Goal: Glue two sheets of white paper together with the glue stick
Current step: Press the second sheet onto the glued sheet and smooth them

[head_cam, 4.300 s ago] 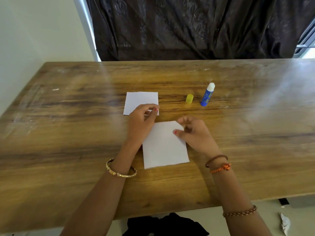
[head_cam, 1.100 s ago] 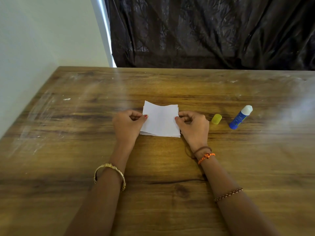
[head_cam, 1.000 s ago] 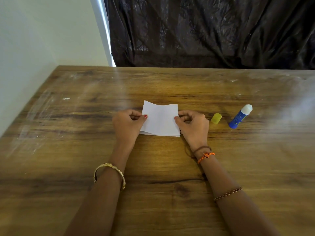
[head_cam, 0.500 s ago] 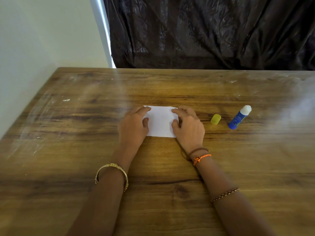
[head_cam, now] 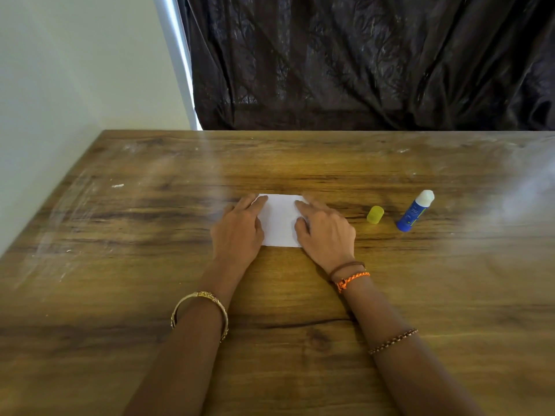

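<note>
**A:** Where is the white paper?

**B:** The white paper [head_cam: 279,220] lies flat on the wooden table [head_cam: 120,265], roughly midway between the left and right edges and a little nearer the far edge than the near one. Whether it is one sheet or two stacked I cannot tell; only one white rectangle shows.

**A:** And the hands?

**B:** Both press down on it, palms down. The left hand [head_cam: 237,232] covers the paper's left side, fingers stretched flat toward its far left corner. The right hand [head_cam: 326,235] covers the right side, fingers spread flat the same way. Neither hand grips anything; both are opened out and resting on the sheet.

**A:** The glue stick?

**B:** The glue stick [head_cam: 415,211] lies tilted on the table to the right of the paper, well apart from the right hand, uncapped, with its white glue end pointing toward the far edge. The body is blue with a green mark and some pale print, too small to read. Its yellow cap [head_cam: 375,214] sits between the stick and the right hand, apart from both.

**A:** Anything else?

**B:** A gold bangle [head_cam: 199,313] on the left forearm, an orange cord bracelet [head_cam: 351,279] beside a brown band at the right wrist, and a beaded bracelet [head_cam: 392,341] further up that arm. Behind the far edge hangs a dark curtain [head_cam: 360,61], with a pale wall [head_cam: 75,70] at the left.
</note>
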